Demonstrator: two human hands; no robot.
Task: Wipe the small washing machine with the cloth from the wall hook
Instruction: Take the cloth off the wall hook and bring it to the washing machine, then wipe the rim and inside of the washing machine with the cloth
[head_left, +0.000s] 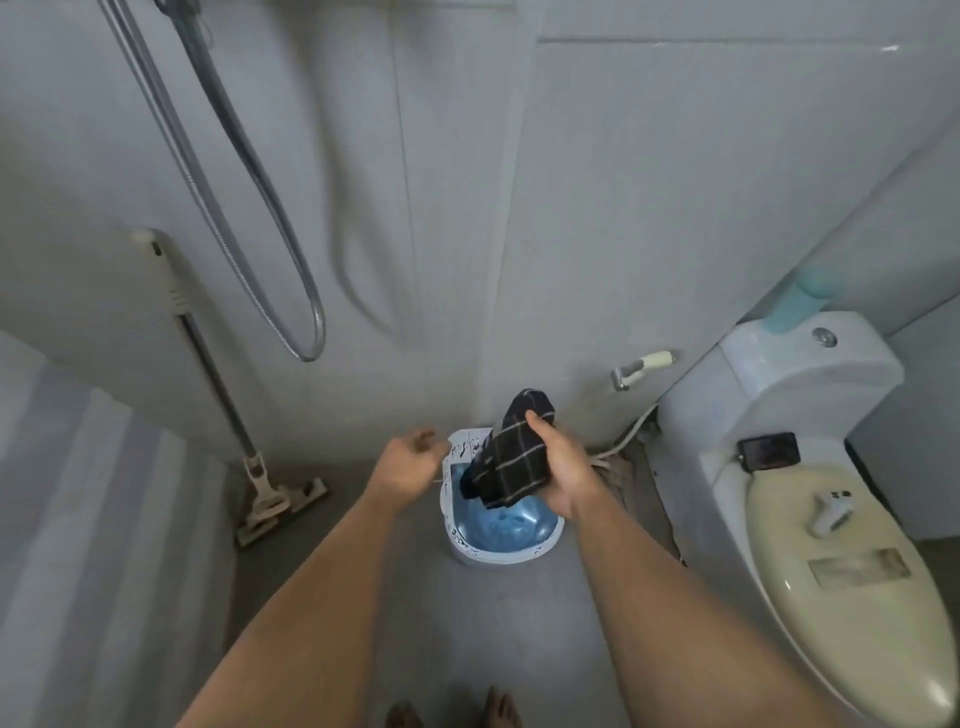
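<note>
A small white washing machine (470, 553) with a translucent blue lid stands on the grey floor against the far wall. Above it my right hand (558, 467) grips a dark cloth (511, 460) with thin pale checks, bunched and hanging over the lid. My left hand (410, 465) hovers just left of the machine's top edge, fingers apart and holding nothing. The cloth hides part of the lid and the control panel at the back.
A toilet (831, 519) with a closed cream lid fills the right side; a phone (769, 449) and a small white object lie on it. A floor mop (260, 499) leans at the left wall. A shower hose (306, 332) hangs above. My bare feet (452, 714) show at the bottom.
</note>
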